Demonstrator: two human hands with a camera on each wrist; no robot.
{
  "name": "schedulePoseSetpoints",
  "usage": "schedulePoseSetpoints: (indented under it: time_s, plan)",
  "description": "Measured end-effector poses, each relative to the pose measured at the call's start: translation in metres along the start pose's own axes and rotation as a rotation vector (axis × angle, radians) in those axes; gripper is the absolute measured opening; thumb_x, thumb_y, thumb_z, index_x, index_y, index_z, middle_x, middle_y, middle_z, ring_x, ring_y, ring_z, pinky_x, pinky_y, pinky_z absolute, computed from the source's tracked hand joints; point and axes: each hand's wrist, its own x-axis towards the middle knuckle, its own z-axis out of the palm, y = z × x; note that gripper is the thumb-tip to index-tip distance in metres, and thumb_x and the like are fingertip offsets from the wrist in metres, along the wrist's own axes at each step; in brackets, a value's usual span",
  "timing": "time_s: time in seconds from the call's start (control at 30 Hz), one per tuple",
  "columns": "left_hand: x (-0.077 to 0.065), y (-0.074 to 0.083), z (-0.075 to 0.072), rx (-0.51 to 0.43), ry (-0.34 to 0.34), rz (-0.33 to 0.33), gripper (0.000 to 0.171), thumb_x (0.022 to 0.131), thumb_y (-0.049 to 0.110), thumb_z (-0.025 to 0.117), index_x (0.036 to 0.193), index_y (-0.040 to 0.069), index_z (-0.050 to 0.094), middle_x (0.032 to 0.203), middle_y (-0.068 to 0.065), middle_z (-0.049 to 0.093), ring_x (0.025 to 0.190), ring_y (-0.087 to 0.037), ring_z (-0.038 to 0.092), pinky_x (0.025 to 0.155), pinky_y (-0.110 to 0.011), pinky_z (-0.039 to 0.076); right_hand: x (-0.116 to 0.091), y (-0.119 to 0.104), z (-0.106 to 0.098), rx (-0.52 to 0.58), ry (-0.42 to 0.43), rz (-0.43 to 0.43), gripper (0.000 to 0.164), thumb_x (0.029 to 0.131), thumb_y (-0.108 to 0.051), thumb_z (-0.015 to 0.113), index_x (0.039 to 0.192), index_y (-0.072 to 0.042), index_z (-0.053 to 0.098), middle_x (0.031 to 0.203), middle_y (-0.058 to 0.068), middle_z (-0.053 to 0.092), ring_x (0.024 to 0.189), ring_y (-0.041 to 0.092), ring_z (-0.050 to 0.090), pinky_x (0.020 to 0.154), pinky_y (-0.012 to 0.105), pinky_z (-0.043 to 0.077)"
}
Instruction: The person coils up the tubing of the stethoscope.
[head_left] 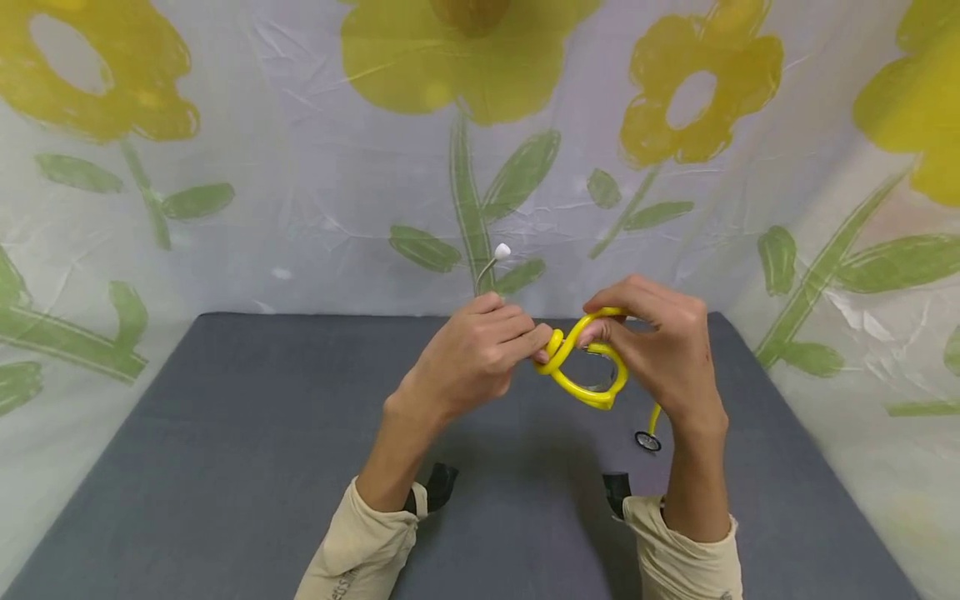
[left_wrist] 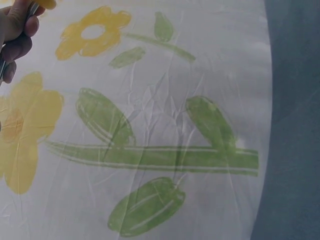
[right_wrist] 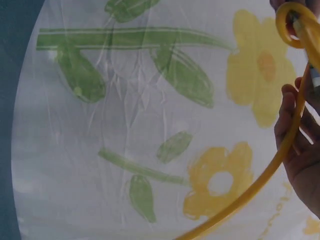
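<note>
A stethoscope with yellow tubing (head_left: pixel 581 392) is held up in the air, its tube looped and wrapped between the two hands. My left hand (head_left: pixel 472 354) grips it by the metal ear tubes, and one white ear tip (head_left: pixel 502 251) sticks up above the knuckles. In the left wrist view, the left hand (left_wrist: pixel 17 35) shows only at the corner, curled round a metal tube. To the right, my right hand (head_left: pixel 660 342) pinches the upper part of the yellow loop between thumb and fingers. The round chest piece (head_left: pixel 648 441) hangs below, beside the right wrist.
Beneath the hands lies a grey table (head_left: pixel 247 433). A white sheet (head_left: pixel 300 167) printed with yellow flowers and green leaves stands behind it and along both sides. Black straps (head_left: pixel 441 485) show at the sleeve cuffs.
</note>
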Motion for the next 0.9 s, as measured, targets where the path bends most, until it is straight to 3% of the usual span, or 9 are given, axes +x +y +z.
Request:
schedulePoseSetpoints:
  time_s: [0.13, 0.33, 0.47, 0.77, 0.83, 0.9]
  plan:
    - [0.0, 0.001, -0.002, -0.023, 0.01, 0.013, 0.014, 0.09, 0.022, 0.083, 0.095, 0.01, 0.077, 0.08, 0.005, 0.075, 0.073, -0.011, 0.065, 0.072, -0.026, 0.043, 0.0, 0.003, 0.0, 0.057, -0.037, 0.018, 0.017, 0.078, -0.009, 0.085, 0.091, 0.001, 0.078, 0.08, 0.01, 0.075, 0.078, 0.003, 0.067, 0.079, 0.011, 0.053]
    - [0.002, 0.004, -0.002, -0.089, 0.018, 0.033, 0.017, 0.089, 0.025, 0.082, 0.097, 0.01, 0.078, 0.084, 0.005, 0.077, 0.075, -0.01, 0.067, 0.073, -0.025, 0.045, -0.001, 0.007, -0.001, 0.195, -0.059, -0.012, 0.033, 0.088, -0.03, 0.076, 0.093, 0.003, 0.078, 0.081, 0.013, 0.074, 0.078, 0.001, 0.068, 0.075, 0.013, 0.052]
    - [0.003, 0.004, -0.004, -0.107, 0.043, 0.023, 0.017, 0.088, 0.024, 0.082, 0.096, 0.01, 0.078, 0.083, 0.004, 0.077, 0.075, -0.01, 0.067, 0.074, -0.026, 0.046, 0.0, 0.007, 0.0, 0.227, -0.05, -0.023, 0.035, 0.09, -0.032, 0.074, 0.093, 0.003, 0.078, 0.081, 0.013, 0.075, 0.077, 0.002, 0.068, 0.071, 0.014, 0.049]
    - [0.004, 0.005, -0.006, -0.126, 0.173, -0.024, 0.019, 0.083, 0.02, 0.087, 0.094, 0.005, 0.081, 0.076, -0.001, 0.074, 0.071, -0.014, 0.067, 0.073, -0.027, 0.047, 0.001, 0.001, 0.008, 0.36, -0.055, 0.023, 0.018, 0.096, -0.009, 0.071, 0.097, 0.007, 0.077, 0.089, 0.0, 0.078, 0.077, 0.006, 0.069, 0.072, 0.014, 0.056]
    - [0.004, 0.005, -0.007, -0.146, 0.204, -0.041, 0.02, 0.081, 0.018, 0.088, 0.094, 0.004, 0.081, 0.075, -0.002, 0.073, 0.071, -0.015, 0.067, 0.073, -0.027, 0.047, 0.001, 0.0, 0.01, 0.349, -0.058, 0.029, 0.018, 0.098, -0.01, 0.069, 0.099, 0.006, 0.077, 0.091, -0.003, 0.078, 0.077, 0.007, 0.07, 0.073, 0.015, 0.056]
    - [0.003, 0.005, -0.008, -0.162, 0.226, -0.055, 0.021, 0.081, 0.017, 0.088, 0.095, 0.004, 0.081, 0.073, -0.002, 0.072, 0.07, -0.015, 0.067, 0.073, -0.027, 0.047, 0.001, 0.0, 0.012, 0.347, -0.072, 0.028, 0.029, 0.101, -0.022, 0.067, 0.101, 0.005, 0.077, 0.095, -0.003, 0.079, 0.081, 0.007, 0.071, 0.076, 0.016, 0.057]
